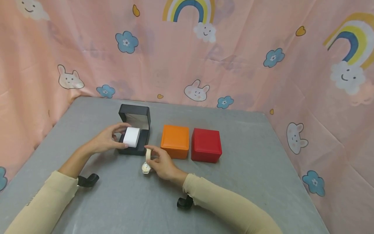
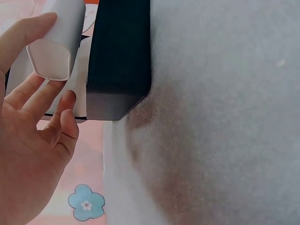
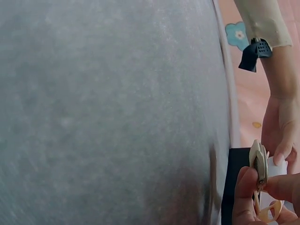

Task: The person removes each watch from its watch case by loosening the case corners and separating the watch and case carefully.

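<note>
A black watch box (image 1: 142, 140) stands with its lid raised at the left of the table. Between thumb and fingers my left hand (image 1: 106, 139) grips a white watch cushion (image 1: 131, 136), tilted over the box's base. In the left wrist view the thumb lies on top of the cushion (image 2: 50, 60) and fingertips support it below. Just right of the box, my right hand (image 1: 163, 162) pinches a wristwatch (image 1: 146, 167) by its cream strap, the round dial hanging lower. The right wrist view shows the watch (image 3: 258, 164) edge-on between thumb and fingers.
A closed orange box (image 1: 175, 141) and a closed red box (image 1: 206, 145) stand side by side to the right of the black one. Grey cloth covers the table (image 1: 251, 182). Behind it hangs a pink curtain (image 1: 163, 58) with cartoon prints.
</note>
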{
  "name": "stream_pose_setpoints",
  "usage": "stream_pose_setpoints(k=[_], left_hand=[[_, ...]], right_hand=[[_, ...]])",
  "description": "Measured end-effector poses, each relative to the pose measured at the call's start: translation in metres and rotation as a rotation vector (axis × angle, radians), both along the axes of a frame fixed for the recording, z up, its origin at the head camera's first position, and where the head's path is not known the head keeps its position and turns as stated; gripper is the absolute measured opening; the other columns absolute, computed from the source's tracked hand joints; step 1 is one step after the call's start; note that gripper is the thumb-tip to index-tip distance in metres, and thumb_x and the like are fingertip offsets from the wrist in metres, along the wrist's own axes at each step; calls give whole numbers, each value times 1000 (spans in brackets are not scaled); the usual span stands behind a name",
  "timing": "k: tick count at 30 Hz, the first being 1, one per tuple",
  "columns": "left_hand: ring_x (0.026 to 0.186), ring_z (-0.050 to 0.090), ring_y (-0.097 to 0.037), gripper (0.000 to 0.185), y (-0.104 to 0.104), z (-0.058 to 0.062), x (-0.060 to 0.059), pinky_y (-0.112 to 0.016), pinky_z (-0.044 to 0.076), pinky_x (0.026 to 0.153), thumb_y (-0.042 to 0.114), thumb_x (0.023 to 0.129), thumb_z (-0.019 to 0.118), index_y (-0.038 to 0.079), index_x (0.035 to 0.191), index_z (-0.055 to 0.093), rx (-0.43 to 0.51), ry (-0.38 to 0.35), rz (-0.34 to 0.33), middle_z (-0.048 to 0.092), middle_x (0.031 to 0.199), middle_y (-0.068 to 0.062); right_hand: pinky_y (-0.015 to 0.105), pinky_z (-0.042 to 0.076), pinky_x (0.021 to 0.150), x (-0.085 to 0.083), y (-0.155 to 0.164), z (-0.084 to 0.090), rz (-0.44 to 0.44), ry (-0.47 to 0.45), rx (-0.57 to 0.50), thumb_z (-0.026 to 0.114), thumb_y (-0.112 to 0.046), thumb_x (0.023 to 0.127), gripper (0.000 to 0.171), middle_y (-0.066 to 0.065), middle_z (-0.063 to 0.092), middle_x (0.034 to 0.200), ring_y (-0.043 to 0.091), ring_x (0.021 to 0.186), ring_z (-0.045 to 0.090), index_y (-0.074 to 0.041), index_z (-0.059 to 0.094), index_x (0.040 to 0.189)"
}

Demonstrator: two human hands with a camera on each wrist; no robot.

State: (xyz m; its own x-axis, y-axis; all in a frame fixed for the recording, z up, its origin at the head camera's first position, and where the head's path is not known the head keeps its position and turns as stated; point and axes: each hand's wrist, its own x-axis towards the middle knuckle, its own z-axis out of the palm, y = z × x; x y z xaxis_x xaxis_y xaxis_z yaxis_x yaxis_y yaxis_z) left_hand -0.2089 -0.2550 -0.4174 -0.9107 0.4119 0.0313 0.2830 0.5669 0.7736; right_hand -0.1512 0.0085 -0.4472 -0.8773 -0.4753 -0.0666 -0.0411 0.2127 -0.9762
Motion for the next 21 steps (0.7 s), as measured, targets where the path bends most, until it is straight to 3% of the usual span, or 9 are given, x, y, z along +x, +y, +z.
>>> stream_pose_setpoints(k=[6, 21], left_hand=[[135, 49, -46, 68, 0, -2, -1, -57, 47, 98, 19, 85, 81, 5, 143, 49, -20, -10, 1, 49, 150, -23], [139, 44, -51, 69, 0, -1, 0, -66, 45, 101, 18, 85, 81, 4, 144, 48, 4, -28, -10, 45, 153, -25]], right_hand=[[24, 53, 64, 0, -1, 0, -16, 1, 32, 57, 10, 96, 53, 25, 57, 127, 8, 70, 61, -5, 49, 147], [17, 43, 55, 6, -4, -3, 2, -11, 117, 57, 8, 95, 58, 23, 48, 147, 9, 61, 53, -13, 49, 149]])
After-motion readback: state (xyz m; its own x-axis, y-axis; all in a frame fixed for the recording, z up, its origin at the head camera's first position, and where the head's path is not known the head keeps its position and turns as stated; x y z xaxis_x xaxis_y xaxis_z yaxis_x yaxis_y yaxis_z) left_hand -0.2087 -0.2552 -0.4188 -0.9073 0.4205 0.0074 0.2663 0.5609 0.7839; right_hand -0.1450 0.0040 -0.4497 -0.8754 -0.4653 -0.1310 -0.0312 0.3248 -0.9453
